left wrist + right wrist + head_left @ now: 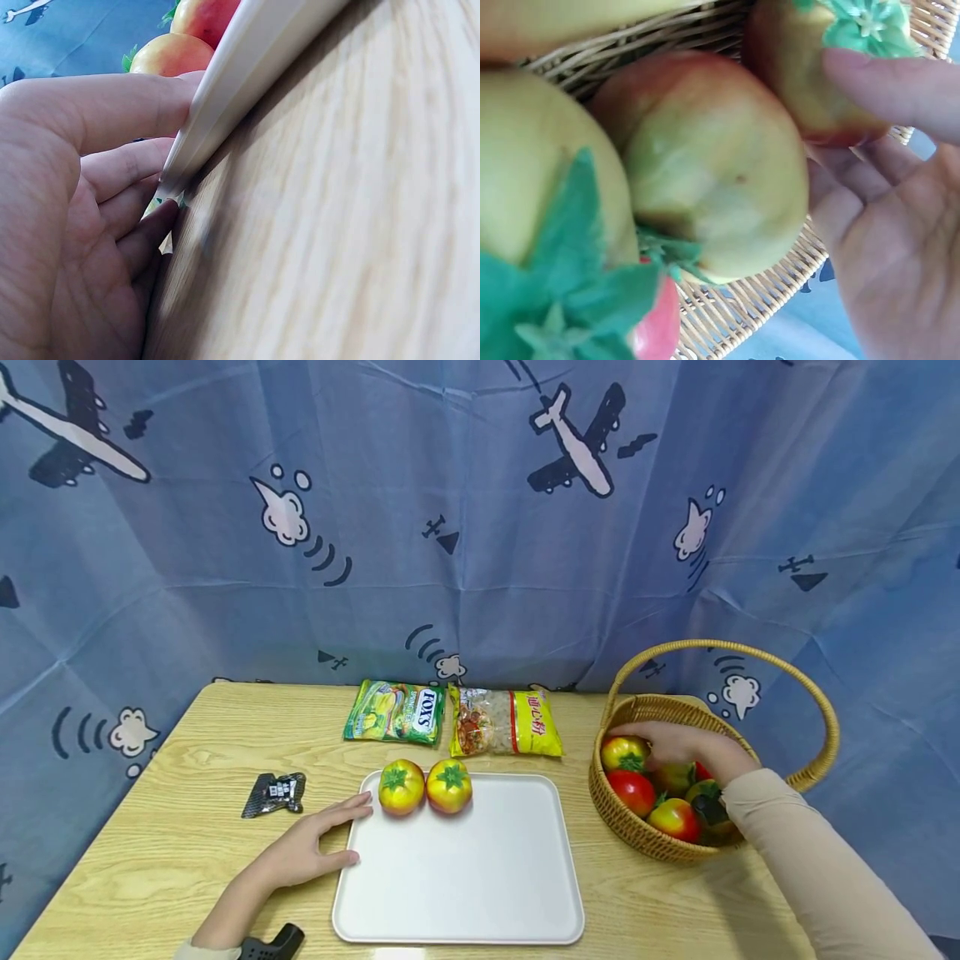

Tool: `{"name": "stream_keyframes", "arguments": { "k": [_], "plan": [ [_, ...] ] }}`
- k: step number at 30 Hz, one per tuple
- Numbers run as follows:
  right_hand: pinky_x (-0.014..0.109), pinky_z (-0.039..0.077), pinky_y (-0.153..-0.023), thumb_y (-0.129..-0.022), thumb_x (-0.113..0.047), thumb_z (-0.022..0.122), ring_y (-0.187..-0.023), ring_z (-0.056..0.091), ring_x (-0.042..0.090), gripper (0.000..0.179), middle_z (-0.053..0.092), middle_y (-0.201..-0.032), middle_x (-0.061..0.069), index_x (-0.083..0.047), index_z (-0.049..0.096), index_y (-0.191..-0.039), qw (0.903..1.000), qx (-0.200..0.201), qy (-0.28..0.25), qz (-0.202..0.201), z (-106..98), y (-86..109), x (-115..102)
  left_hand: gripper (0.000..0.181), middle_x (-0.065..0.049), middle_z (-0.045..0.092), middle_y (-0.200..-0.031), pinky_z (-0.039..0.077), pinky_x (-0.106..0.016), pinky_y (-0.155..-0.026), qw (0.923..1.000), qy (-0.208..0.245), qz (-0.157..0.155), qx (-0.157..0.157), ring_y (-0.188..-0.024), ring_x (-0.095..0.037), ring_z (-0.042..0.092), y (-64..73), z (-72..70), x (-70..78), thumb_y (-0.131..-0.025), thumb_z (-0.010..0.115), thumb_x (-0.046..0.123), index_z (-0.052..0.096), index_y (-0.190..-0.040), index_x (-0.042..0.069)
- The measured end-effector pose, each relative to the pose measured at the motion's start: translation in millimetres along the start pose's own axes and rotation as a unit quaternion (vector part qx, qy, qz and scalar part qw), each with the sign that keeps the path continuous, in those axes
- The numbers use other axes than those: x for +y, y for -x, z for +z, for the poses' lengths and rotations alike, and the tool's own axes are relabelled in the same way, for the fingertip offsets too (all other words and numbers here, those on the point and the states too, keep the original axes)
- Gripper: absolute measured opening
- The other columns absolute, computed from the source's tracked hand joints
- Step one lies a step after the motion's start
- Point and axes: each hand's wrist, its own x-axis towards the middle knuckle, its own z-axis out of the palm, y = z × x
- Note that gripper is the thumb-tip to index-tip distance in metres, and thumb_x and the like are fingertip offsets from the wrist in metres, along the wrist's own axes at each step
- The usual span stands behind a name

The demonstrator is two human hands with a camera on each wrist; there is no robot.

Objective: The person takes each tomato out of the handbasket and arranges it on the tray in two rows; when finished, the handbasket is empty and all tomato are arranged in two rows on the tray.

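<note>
My left hand (303,852) lies at the left edge of a white tray (480,877), fingers extended, with the thumb and fingertips at the rim. Two yellow-red tomatoes with green leafy tops, a left one (401,789) and a right one (449,787), sit side by side at the tray's back left. My right hand (678,746) reaches into a wicker basket (626,828) holding several tomatoes. In the right wrist view, its thumb presses beside the green top of one tomato (791,86) while the fingers curl beneath it. Another tomato (720,161) lies close by.
Behind the tray lie a green FOX'S candy bag (395,712) and a yellow pasta bag (504,722). A small black packet (273,795) rests left of the tray. The basket's tall handle (720,646) arches over the right forearm. A blue curtain (450,527) hangs behind the wooden table (172,827).
</note>
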Motion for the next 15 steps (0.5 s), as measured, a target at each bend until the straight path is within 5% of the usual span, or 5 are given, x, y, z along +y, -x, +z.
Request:
{"name": "stream_keyframes", "arguments": {
  "k": [15],
  "plan": [
    [0.059, 0.041, -0.097, -0.071, 0.006, 0.069, -0.116, 0.049, 0.042, 0.067, 0.049, -0.132, 0.026, -0.005, 0.050, -0.134, 0.9996, 0.019, 0.021, -0.004, -0.4, -0.6, 3.4, 0.061, -0.004, 0.036, -0.152, 0.030, -0.058, -0.108, 1.0000, 0.003, -0.003, -0.002, -0.138, -0.034, 0.034, -0.1, -1.0, 0.2, -0.084, 0.069, 0.039, 0.052, -0.137, 0.016]
  ]
}}
